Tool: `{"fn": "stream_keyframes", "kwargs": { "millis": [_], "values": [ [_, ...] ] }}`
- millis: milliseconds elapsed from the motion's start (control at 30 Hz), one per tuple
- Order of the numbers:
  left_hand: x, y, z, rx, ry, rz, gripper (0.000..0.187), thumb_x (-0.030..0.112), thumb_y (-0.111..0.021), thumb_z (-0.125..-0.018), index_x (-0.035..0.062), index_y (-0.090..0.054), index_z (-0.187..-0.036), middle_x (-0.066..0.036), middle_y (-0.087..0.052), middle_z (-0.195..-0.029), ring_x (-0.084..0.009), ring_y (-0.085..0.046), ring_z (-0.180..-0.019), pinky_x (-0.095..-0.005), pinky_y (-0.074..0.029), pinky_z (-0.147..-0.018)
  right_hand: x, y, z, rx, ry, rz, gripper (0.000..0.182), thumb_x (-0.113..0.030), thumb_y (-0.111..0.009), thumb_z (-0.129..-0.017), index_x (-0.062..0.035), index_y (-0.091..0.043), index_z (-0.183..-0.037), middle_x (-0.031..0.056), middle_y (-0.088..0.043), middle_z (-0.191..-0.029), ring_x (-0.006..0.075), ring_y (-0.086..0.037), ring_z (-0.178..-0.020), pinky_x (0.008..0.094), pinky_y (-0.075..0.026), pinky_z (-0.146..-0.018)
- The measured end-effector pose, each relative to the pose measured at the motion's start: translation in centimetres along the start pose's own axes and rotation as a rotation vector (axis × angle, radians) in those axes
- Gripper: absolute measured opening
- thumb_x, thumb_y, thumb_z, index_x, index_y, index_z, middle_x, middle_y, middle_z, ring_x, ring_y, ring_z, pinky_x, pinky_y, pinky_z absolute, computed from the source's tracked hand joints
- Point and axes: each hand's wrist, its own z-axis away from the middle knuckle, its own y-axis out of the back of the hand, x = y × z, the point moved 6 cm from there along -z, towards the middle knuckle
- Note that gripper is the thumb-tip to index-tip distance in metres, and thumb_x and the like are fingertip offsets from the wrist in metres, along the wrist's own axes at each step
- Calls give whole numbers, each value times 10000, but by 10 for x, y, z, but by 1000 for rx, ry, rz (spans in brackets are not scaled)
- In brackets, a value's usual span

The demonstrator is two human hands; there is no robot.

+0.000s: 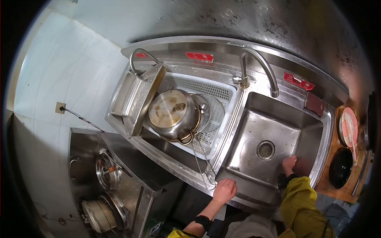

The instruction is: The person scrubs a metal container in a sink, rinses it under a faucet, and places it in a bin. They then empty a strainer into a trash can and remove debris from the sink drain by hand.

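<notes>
My left hand (225, 190) is closed at the front edge of the steel sink unit, with its fingers curled and knuckles up. Beside it, a thin wire rack (203, 168) leans from the white basket over the rim. Down inside the right basin (254, 133), my right hand (289, 162) is near the front right wall, its fingers bent together. Whatever either hand may hold is hidden. The drain (265, 150) lies to the left of my right hand. Above the basin's back rim arches a faucet (266, 67).
Over the left basin, a white perforated basket (220, 89) holds an upturned steel pot (171, 112), a glass lid (212, 113) and a rectangular steel pan (145, 101). A black dish (340, 167) and a pink plate (349, 125) lie on a wooden board at right. A cooker (97, 214) stands lower left.
</notes>
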Motion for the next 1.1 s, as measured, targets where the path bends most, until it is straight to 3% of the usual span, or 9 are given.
{"fn": "stream_keyframes", "kwargs": {
  "millis": [133,200,267,367,533,700,733,867,1100],
  "values": [
    [1,3,-1,-16,10,-4,56,87,-541,-640,55,-502,-665,-85,-493,-661,-247,-507,-666,-346,-418,-609,-11,-39,42,-99,-79,41,383,-70,-523,-696,-16,-440,-1067,206,-432,-1096,342,-432,-1032,434,-382,-856],
    [0,3,1,-7,10,-2,54,89,-540,-641,57,-502,-663,-85,-494,-662,-245,-506,-664,-345,-417,-605,-20,-140,18,-123,739,-127,427,-68,-541,-642,6,-459,-1054,212,-432,-1098,348,-403,-1051,427,-356,-878],
    [1,2,0,-6,6,-8,53,91,-539,-642,58,-503,-662,-84,-495,-663,-243,-507,-664,-343,-417,-602,-73,-74,76,-173,941,-321,449,-63,-555,-596,11,-483,-1033,223,-437,-1092,354,-416,-1025,417,-323,-894],
    [0,-1,0,-22,-6,-41,54,100,-538,-644,63,-505,-665,-80,-496,-665,-242,-510,-672,-346,-417,-604,-88,-29,64,-258,535,58,455,-30,-499,-643,-6,-443,-1094,226,-372,-1163,349,-373,-1087,397,-295,-923],
    [-2,-5,4,-21,-10,-6,86,119,-550,-639,60,-534,-699,-78,-527,-697,-247,-515,-669,-364,-417,-608,-62,19,-3,241,220,101,595,-157,-589,-663,-34,-361,-1199,236,-345,-1209,339,-287,-1168,399,-212,-977],
    [8,1,-3,0,-25,-45,35,89,-537,-642,55,-541,-636,-90,-528,-625,-262,-511,-604,-356,-423,-562,-60,-93,21,-538,795,-143,363,-159,-449,-748,-4,-469,-1076,262,-517,-1003,403,-483,-969,465,-367,-843],
    [7,0,-7,-3,-26,-53,36,89,-536,-644,54,-540,-636,-91,-528,-626,-264,-511,-603,-357,-423,-559,-68,-65,56,-500,581,-8,332,-202,-471,-764,-55,-481,-1061,189,-543,-1024,359,-519,-951,482,-351,-860],
    [11,-2,-1,-28,-31,-84,43,91,-532,-650,54,-538,-630,-101,-527,-626,-270,-510,-604,-364,-423,-557,-141,80,126,-399,983,466,199,-128,-518,-684,-101,-602,-863,152,-553,-988,303,-543,-870,428,-387,-837],
    [11,-10,4,-32,-67,-111,63,113,-533,-656,52,-543,-642,-102,-530,-640,-276,-518,-622,-376,-425,-573,-94,348,38,147,1202,-328,276,-49,-521,-634,-35,-580,-903,158,-548,-919,274,-548,-844,382,-445,-729]
  ]
}}
